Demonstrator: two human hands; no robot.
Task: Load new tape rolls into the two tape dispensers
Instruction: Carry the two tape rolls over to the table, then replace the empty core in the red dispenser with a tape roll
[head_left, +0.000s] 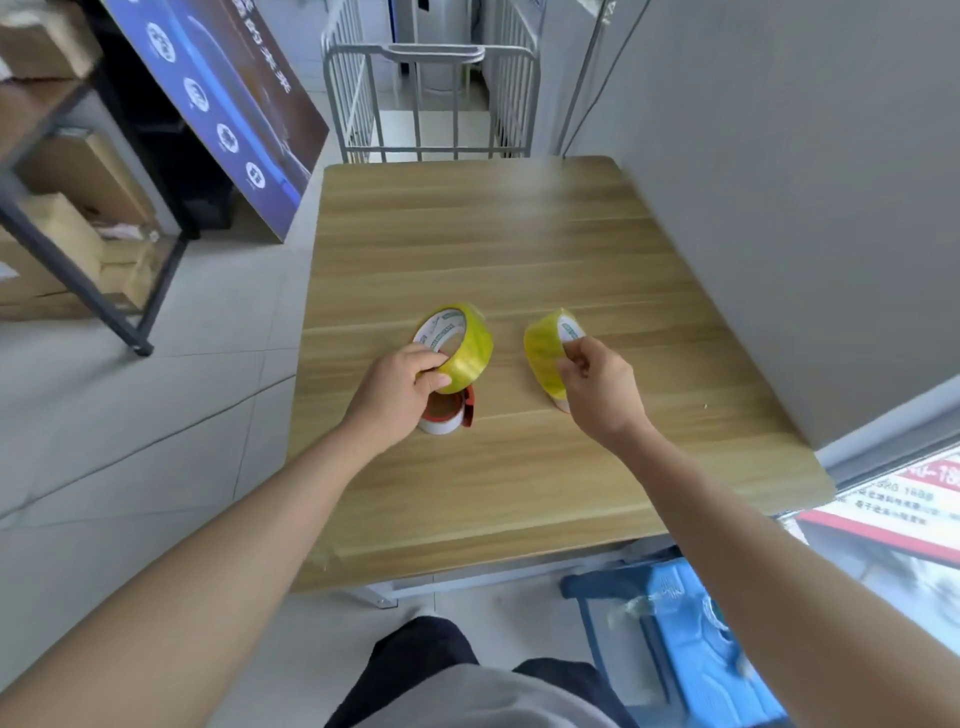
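**Two hands, two yellow tape rolls**

Bottom right, a blue stool (691, 639). At centre, the left hand (400, 392) grips one roll (465, 345), partly hiding a red dispenser (449, 410) on the wooden table (519, 249). The right hand (597, 387) pinches the other roll (545, 348). Beyond, a metal cart (431, 98); upper left, blurred shelving (62, 218).
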